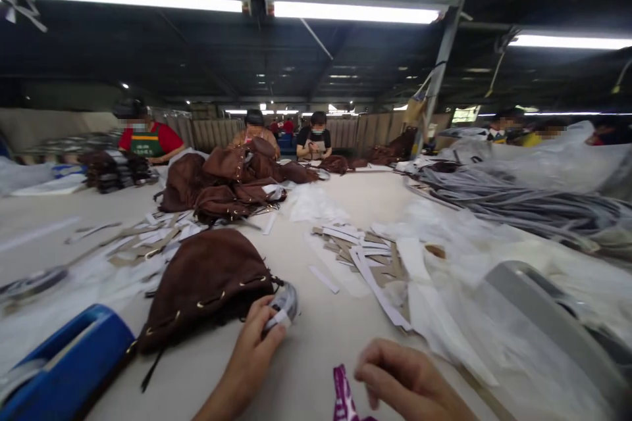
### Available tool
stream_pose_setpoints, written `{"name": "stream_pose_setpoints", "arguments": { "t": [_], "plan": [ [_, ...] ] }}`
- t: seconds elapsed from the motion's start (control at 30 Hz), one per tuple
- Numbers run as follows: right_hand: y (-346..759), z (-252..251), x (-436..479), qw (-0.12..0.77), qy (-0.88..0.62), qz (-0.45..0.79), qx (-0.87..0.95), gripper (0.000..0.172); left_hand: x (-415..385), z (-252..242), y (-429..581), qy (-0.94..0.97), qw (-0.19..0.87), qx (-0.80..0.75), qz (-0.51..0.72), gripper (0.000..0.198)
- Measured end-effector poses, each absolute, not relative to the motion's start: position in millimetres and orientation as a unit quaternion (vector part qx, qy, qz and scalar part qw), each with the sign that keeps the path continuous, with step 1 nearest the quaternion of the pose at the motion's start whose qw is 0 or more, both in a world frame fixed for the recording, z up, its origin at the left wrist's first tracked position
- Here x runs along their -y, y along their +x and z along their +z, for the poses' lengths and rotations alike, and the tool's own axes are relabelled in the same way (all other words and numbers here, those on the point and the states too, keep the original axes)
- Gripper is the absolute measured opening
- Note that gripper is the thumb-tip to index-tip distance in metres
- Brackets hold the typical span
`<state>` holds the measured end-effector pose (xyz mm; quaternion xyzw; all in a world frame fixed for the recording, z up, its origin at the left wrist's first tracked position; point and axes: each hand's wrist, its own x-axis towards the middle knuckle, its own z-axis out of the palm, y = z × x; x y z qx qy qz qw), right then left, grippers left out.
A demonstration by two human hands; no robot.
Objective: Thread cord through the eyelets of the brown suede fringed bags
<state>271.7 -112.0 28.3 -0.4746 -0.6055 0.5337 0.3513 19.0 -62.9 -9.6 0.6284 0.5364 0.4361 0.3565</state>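
Observation:
My left hand [259,335] is closed around a coiled grey strap bundle [286,306] with a white band round it. Just behind that hand a brown drawstring bag [210,279] lies on the table, with a cord threaded through gold-coloured eyelets. At the lower right my right hand [405,378] has its fingers curled in towards the thumb. Whatever those fingers hold, if anything, is hidden. Beside them is a purple printed piece [343,395] with white marks, partly cut off by the frame's edge; contact with the hand is unclear.
A blue tape dispenser [74,362] stands at front left, a grey dispenser-like object [533,316] at right. Paper strips [365,253] lie mid-table. More brown bags [222,177] are heaped behind, grey straps [518,200] at right. Several co-workers [315,138] work across the table.

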Motion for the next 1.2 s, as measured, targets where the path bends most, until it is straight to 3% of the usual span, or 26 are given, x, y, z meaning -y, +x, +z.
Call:
{"name": "stream_pose_setpoints", "arguments": {
  "t": [0.23, 0.63, 1.2],
  "plan": [
    [183.2, 4.7, 66.6, 0.4, -0.436, 0.511, 0.623, 0.027, 62.2, -9.1, 23.5, 0.625, 0.362, -0.514, 0.463, 0.014],
    [171.4, -17.4, 55.7, 0.417, -0.459, 0.484, 0.618, 0.04, 65.0, -6.7, 25.9, 0.599, 0.397, -0.501, 0.483, 0.011],
    [164.3, -20.0, 56.8, 0.414, -0.515, 0.454, 0.599, 0.039, 63.3, -15.4, 23.8, 0.618, 0.406, -0.494, 0.457, 0.025]
  ]
}}
